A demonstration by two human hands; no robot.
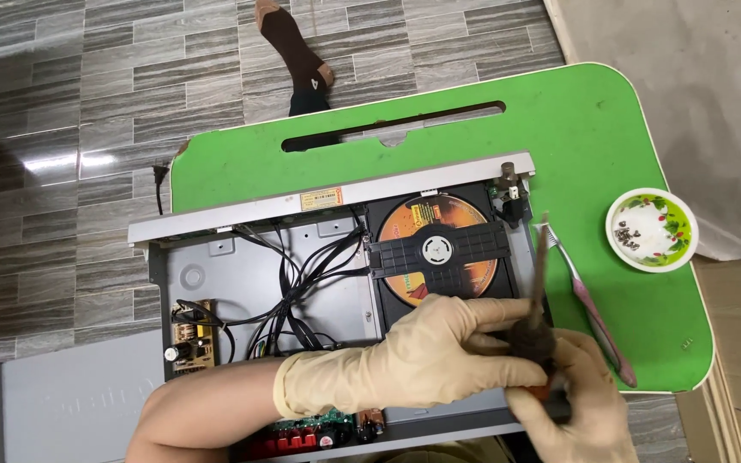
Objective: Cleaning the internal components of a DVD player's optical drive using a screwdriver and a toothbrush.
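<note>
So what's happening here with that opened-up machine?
A person in rubber gloves is working on an opened disc player that lies on a green lap table. Its cover is off, showing black wires and an orange disc in the tray. The left hand and right hand meet at the player's right front corner, gripping a dark-handled tool, blurred. A toothbrush and a small bowl of screws lie beside it.

Small yellow-orange rectangular label [321, 200] on grey player edge [242, 214]; possibly sticker.
</note>
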